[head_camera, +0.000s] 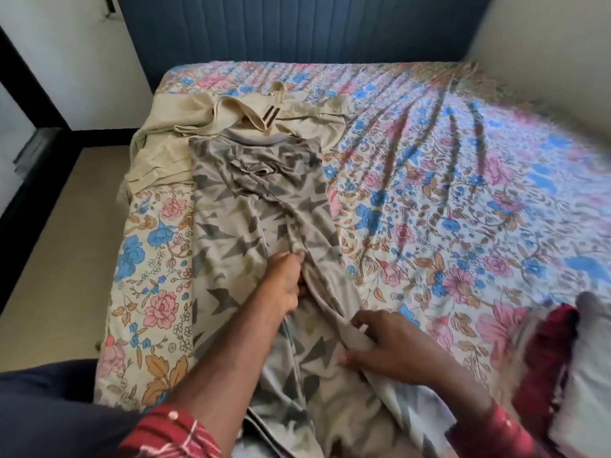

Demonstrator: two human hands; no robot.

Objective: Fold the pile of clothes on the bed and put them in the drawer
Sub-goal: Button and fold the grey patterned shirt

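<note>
A grey shirt with a dark zigzag print (238, 206) lies lengthwise on the floral bed sheet (429, 193), collar toward the headboard. My left hand (286, 282) grips a fold of its fabric near the middle. My right hand (390, 348) pinches the shirt's right edge closer to me. Behind it, partly under its collar, lies a beige garment with dark stripes on a cuff (185, 130). At the right edge sits a pile of more clothes, red and white (562, 358), blurred. No drawer is in view.
A dark blue padded headboard (297, 28) stands at the far end. The bed's left edge drops to a tan floor (59, 246). A white wall runs along the right side. Bare floral sheet spreads to the right of the shirt.
</note>
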